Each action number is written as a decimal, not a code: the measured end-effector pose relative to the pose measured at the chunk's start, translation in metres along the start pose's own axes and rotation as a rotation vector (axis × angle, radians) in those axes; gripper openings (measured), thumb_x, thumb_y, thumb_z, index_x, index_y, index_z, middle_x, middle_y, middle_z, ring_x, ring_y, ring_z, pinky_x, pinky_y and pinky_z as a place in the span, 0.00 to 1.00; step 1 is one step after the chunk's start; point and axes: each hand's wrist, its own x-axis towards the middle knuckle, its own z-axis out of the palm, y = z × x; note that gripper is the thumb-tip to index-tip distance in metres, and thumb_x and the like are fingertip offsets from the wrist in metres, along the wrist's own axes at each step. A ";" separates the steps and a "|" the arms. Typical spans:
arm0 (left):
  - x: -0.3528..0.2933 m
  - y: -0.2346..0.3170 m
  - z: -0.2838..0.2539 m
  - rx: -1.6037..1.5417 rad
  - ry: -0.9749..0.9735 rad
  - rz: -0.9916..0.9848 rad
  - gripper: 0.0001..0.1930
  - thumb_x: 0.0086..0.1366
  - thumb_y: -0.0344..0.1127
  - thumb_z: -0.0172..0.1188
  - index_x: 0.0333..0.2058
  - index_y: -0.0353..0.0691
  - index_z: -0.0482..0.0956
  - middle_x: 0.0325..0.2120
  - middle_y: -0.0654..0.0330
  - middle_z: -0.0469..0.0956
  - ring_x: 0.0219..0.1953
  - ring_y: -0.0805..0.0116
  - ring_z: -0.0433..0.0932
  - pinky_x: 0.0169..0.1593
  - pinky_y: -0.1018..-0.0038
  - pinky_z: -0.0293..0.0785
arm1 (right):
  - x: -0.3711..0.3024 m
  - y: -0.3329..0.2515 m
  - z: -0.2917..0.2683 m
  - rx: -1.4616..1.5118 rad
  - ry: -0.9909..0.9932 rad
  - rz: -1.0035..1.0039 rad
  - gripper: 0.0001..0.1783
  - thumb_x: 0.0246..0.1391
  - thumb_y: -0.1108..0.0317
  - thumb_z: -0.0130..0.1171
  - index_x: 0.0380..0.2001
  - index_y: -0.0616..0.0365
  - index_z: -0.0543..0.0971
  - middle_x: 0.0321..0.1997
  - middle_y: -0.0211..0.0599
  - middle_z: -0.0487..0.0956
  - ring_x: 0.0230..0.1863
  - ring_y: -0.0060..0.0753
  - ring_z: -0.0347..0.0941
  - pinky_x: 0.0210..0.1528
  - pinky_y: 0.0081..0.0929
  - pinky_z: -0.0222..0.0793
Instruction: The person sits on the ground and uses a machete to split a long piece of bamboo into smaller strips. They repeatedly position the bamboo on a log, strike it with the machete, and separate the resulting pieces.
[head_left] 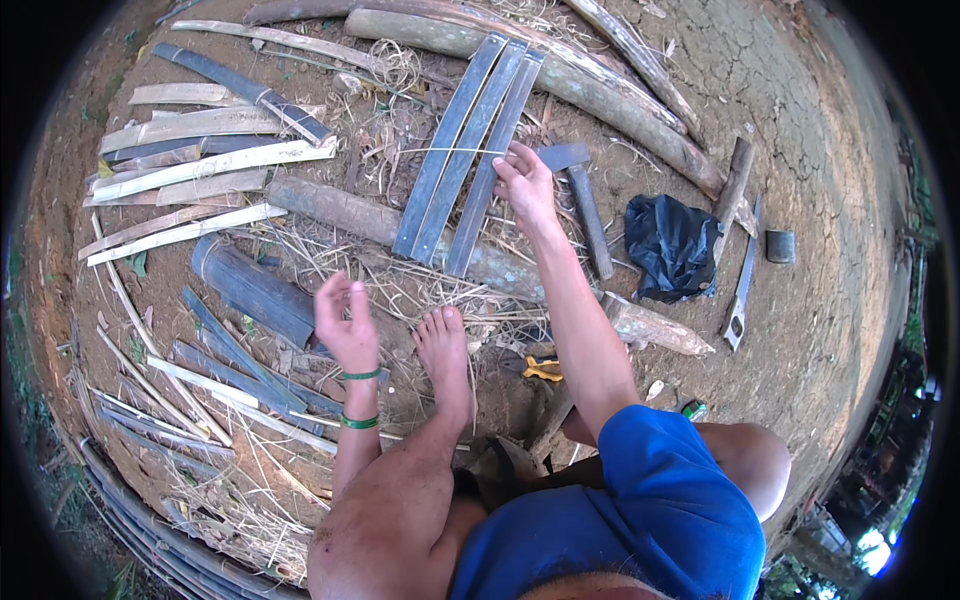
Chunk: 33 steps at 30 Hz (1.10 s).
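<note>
Three dark, flat bamboo slats lie side by side across a log in front of me. A thin pale strip crosses over them. My right hand is at the right-hand slat, thumb and fingers pinched at the strip's end; the exact grip is partly hidden. My left hand is raised near my bare foot, fingers loosely curled and apart, with nothing seen in it. Just right of the slats lies a hammer-like tool with a grey head.
Split bamboo pieces and a wide dark half-culm lie at left. Shavings litter the ground. At right are a black plastic bag, a handsaw and yellow-handled pliers. Long logs cross the far side.
</note>
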 end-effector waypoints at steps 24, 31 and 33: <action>-0.022 -0.023 0.083 -0.508 -0.446 -0.702 0.11 0.67 0.35 0.68 0.40 0.34 0.80 0.30 0.59 0.84 0.30 0.75 0.83 0.34 0.82 0.78 | 0.011 0.012 0.010 0.060 0.055 -0.069 0.26 0.63 0.77 0.58 0.63 0.70 0.67 0.51 0.44 0.81 0.48 0.34 0.80 0.45 0.34 0.83; -0.035 -0.038 0.082 -0.454 -0.558 -0.604 0.08 0.67 0.32 0.66 0.32 0.35 0.79 0.22 0.69 0.76 0.24 0.82 0.71 0.30 0.81 0.71 | 0.016 0.015 0.008 0.111 0.035 -0.057 0.27 0.62 0.77 0.59 0.63 0.69 0.67 0.47 0.42 0.81 0.44 0.32 0.81 0.39 0.31 0.81; -0.045 -0.043 0.074 -0.322 -0.647 -0.580 0.07 0.67 0.31 0.65 0.32 0.35 0.80 0.22 0.67 0.77 0.25 0.82 0.73 0.32 0.81 0.73 | 0.016 0.016 0.008 0.127 0.036 -0.058 0.27 0.62 0.77 0.60 0.63 0.69 0.68 0.46 0.39 0.81 0.42 0.30 0.81 0.35 0.28 0.80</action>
